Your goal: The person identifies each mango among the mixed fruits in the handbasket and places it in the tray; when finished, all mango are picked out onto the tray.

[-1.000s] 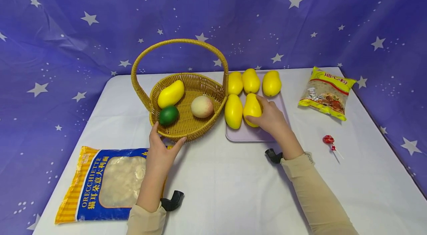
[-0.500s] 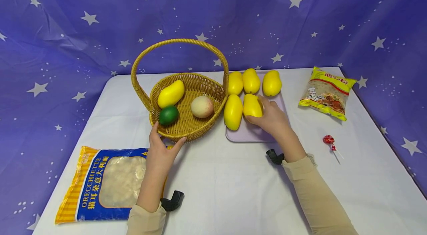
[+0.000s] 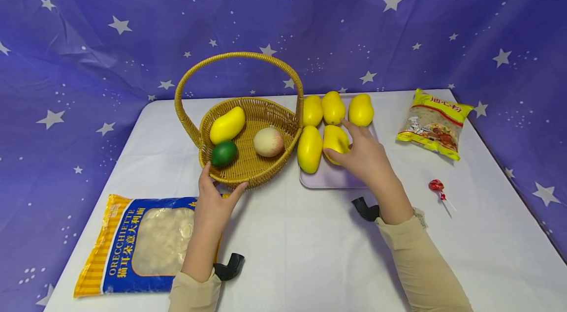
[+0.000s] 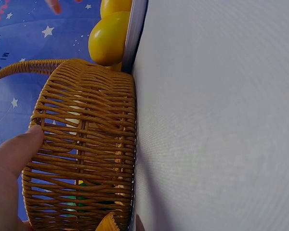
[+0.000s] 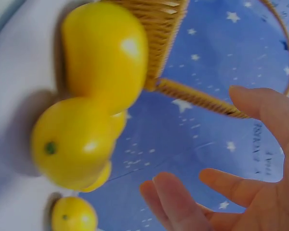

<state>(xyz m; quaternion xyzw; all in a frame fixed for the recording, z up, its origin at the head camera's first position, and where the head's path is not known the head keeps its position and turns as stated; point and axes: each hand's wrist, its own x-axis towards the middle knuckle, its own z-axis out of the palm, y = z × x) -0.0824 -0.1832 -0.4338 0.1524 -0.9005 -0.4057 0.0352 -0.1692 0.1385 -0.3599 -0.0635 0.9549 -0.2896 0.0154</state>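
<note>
In the head view, my left hand [image 3: 215, 205] touches the near rim of a wicker basket [image 3: 254, 178], thumb and forefinger spread along it. The left wrist view shows the thumb [image 4: 19, 149] straight against the rim; other fingers are mostly hidden. Inside the basket lie a yellow mango [image 3: 227, 125], a dark green oval fruit [image 3: 224, 153] and a peach [image 3: 268, 142]. My right hand [image 3: 365, 157] hovers with spread fingers over a mango [image 3: 335, 140] at the front of a pale purple tray [image 3: 328, 181]. Nothing is between its fingers in the right wrist view.
Several more mangoes [image 3: 309, 149] share the tray, right beside the basket. A blue and orange orecchiette bag [image 3: 159, 243] lies at the front left, partly under my left arm. At the right are a yellow food packet [image 3: 434, 125] and a red lollipop [image 3: 436, 186].
My right hand has let go of the front mango on the tray and lifted slightly up and to the right. That mango has turned a little. The left hand and basket stay put.
</note>
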